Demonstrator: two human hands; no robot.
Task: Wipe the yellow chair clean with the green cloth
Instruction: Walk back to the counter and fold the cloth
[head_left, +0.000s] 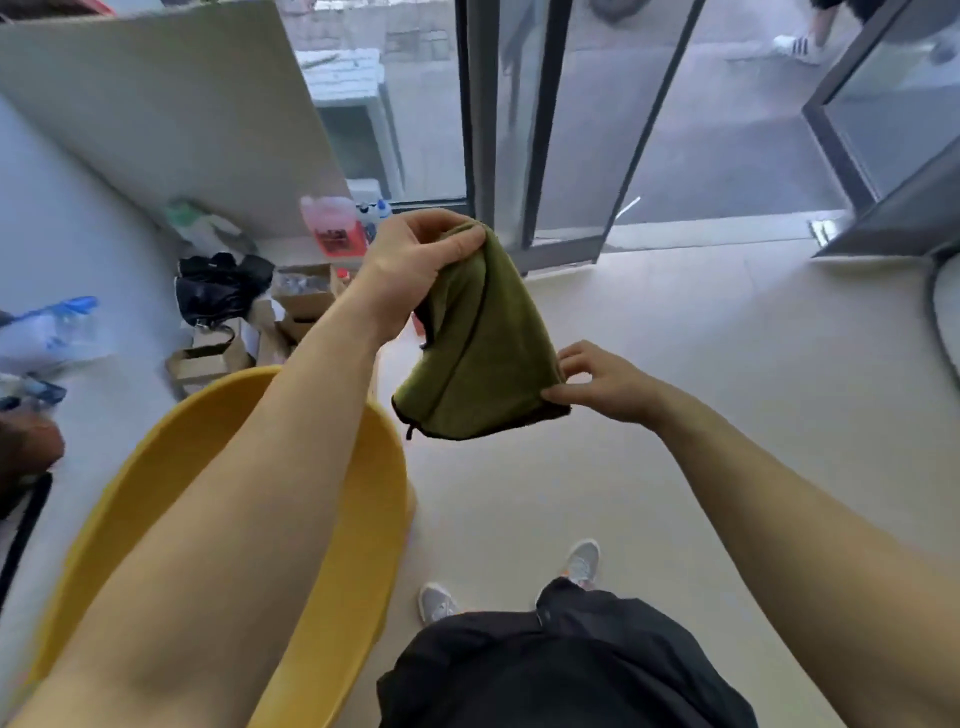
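The green cloth (480, 343), olive with a dark hem, hangs in the air in front of me. My left hand (415, 260) grips its top edge, fingers curled round the bunched fabric. My right hand (602, 382) pinches the cloth's lower right corner between thumb and fingers. The yellow chair (358, 499) stands below and to the left, its curved shell partly hidden by my left forearm. Neither the cloth nor either hand touches the chair.
Cardboard boxes (304, 301), a black bag (218, 286) and a pink bottle (332, 226) crowd the floor beyond the chair by a leaning board. Sliding glass doors (566, 124) stand ahead. My feet in grey shoes (582, 564) are on pale floor at right.
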